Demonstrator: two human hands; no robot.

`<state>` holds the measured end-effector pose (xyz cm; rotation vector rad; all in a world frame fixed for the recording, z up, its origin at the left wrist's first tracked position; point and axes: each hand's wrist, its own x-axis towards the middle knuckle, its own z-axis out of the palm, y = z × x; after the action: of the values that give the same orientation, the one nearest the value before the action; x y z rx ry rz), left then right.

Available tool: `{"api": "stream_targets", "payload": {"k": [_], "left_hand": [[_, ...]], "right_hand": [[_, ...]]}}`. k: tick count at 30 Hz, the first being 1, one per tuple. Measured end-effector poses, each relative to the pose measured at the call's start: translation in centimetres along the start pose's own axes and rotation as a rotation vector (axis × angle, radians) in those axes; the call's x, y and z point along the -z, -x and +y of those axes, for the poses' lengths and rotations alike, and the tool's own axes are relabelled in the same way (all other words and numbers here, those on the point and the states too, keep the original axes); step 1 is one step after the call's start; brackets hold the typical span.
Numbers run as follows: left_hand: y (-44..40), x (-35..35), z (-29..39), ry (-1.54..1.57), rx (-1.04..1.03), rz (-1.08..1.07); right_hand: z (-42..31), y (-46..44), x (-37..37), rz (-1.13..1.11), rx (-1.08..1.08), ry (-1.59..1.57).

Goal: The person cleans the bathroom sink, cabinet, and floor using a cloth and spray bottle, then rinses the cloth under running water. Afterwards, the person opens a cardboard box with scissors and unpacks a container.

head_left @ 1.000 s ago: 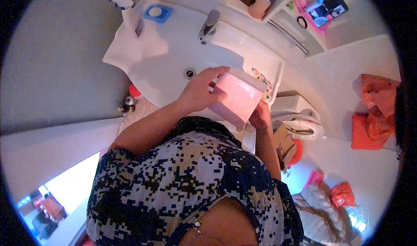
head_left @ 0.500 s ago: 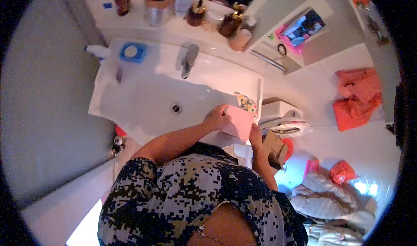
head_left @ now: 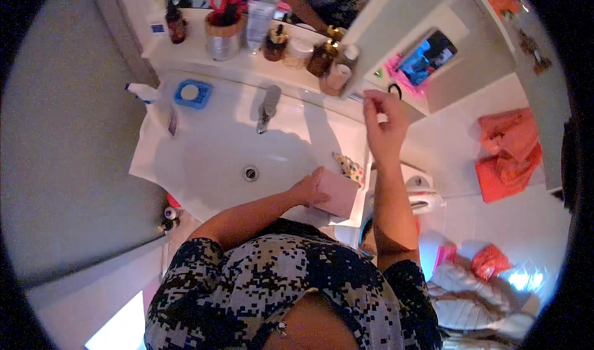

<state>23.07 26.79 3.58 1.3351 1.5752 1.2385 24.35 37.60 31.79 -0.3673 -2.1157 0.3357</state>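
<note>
My left hand (head_left: pixel 309 188) grips the near-left side of a pink box (head_left: pixel 337 194) at the front right corner of the white sink (head_left: pixel 210 140). My right hand (head_left: pixel 387 127) is raised above the sink's right edge, close to the cabinet bar. Its fingers are bent and apart, with a pale gap between them and nothing visible held. A colourful dotted cloth (head_left: pixel 349 168) lies on the sink rim just behind the box. The tap (head_left: pixel 267 109) stands at the back of the sink.
A shelf behind the sink carries a silver cup (head_left: pixel 223 41), a white tube (head_left: pixel 260 22) and brown dropper bottles (head_left: pixel 275 44). A blue soap dish (head_left: pixel 193 94) and a spray bottle (head_left: pixel 158 106) sit at left. A phone (head_left: pixel 429 56) leans in the cabinet; red cloths (head_left: pixel 507 152) hang right.
My right hand has let go of the pink box and moved up and away toward the cabinet. My left hand still holds the box. The view has tilted slightly upward.
</note>
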Motion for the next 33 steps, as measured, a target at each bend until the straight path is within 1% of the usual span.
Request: {"api": "stream_targets", "payload": {"k": [1,3,5,7,8,10,12,15,17,19,21,22,24,26,27,30,31,33], "left_hand": [[-0.2,0.4,0.4,0.128,0.100,-0.061],[0.0,1.1,1.2,0.387,0.295,-0.199],[-1.5,-2.0,-2.2,0.328,0.137,-0.192],[-1.6,-2.0,-1.7,0.293,0.167,-0.207],[-0.7,0.0,2.0,0.291,0.274,-0.217],[-0.6,1.5,3.4,0.348,0.376,-0.210],[-0.8,-0.4,1.1,0.463,0.351,-0.206],[-1.2,-2.3,-2.1,0.581,0.294,-0.258],[0.1,0.4,1.0,0.578,0.336,-0.236],[1.0,1.9,2.2,0.608,0.363,-0.250],[1.2,2.6,2.2,0.657,0.382,-0.302],[1.2,3.0,2.3,0.647,0.378,-0.312],[1.1,3.7,2.4,0.620,0.374,-0.337],[0.7,3.0,1.6,0.531,0.355,-0.262],[0.9,3.3,1.8,0.485,0.343,-0.226],[1.6,4.4,2.4,0.451,0.346,-0.171],[1.6,4.6,2.1,0.408,0.335,-0.159],[1.6,4.3,1.1,0.325,0.318,-0.137]], "right_hand": [[-0.2,0.3,-1.3,-0.037,-0.027,-0.022],[-1.0,-0.5,-2.8,-0.093,0.027,0.065],[-1.6,-1.7,-4.2,-0.143,0.040,0.120],[-2.9,-3.5,-5.3,-0.179,0.099,0.148],[-3.6,-4.3,-6.1,-0.193,0.137,0.158],[-4.0,-5.5,-8.4,-0.230,0.192,0.164],[-5.3,-7.1,-9.8,-0.288,0.203,0.140],[-7.5,-10.5,-12.2,-0.301,0.225,0.170],[-8.3,-12.8,-14.1,-0.292,0.228,0.179],[-9.2,-14.9,-16.2,-0.283,0.249,0.177],[-10.7,-16.8,-17.3,-0.380,0.309,0.314],[-11.3,-17.6,-18.0,-0.427,0.337,0.383],[-12.2,-18.7,-20.3,-0.452,0.451,0.560],[-13.0,-18.9,-22.6,-0.477,0.523,0.783],[-13.3,-18.8,-23.5,-0.479,0.591,0.829],[-13.5,-18.6,-25.1,-0.567,0.664,0.886],[-13.5,-18.4,-25.8,-0.543,0.668,0.901],[-13.3,-18.4,-26.3,-0.601,0.719,0.959]]}}
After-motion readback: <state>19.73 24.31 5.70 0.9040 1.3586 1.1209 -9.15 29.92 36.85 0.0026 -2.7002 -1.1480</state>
